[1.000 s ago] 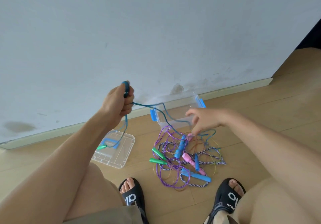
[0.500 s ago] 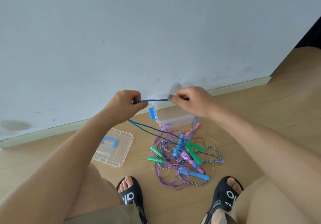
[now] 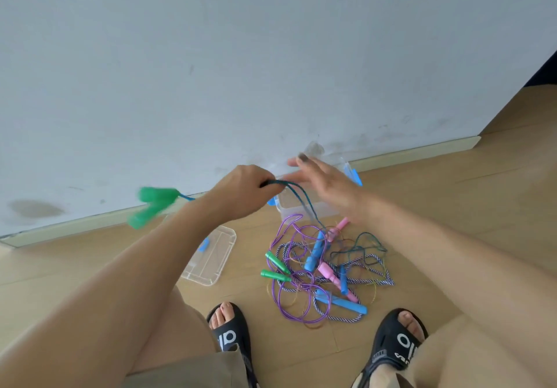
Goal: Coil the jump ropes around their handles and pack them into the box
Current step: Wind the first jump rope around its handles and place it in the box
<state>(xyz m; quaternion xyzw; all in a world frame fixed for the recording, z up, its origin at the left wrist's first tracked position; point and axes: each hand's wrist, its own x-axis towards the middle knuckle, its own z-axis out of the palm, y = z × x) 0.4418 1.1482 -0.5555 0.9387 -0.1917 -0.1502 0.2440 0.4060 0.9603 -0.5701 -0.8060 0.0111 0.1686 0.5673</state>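
First rope being gathered up, nothing packed yet by the look of it.

The left hand (image 3: 241, 194) grips the teal rope (image 3: 297, 191), its two green handles (image 3: 152, 205) swinging blurred beside; the right hand (image 3: 327, 187) hangs spread and empty over the clear box (image 3: 304, 208). Next, I'd say, it must catch the slack trailing into the floor tangle (image 3: 319, 270). The sandals' (image 3: 396, 342) white lettering is only partly readable.

White lettering stands on the strap of each black sandal. On the left sandal (image 3: 230, 332) the characters read roughly as "dlo", seen upside down. On the right sandal (image 3: 398, 344), just right of the rope pile (image 3: 319, 270), "olo"-like characters appear above a smaller partial line. Neither marking is fully legible.
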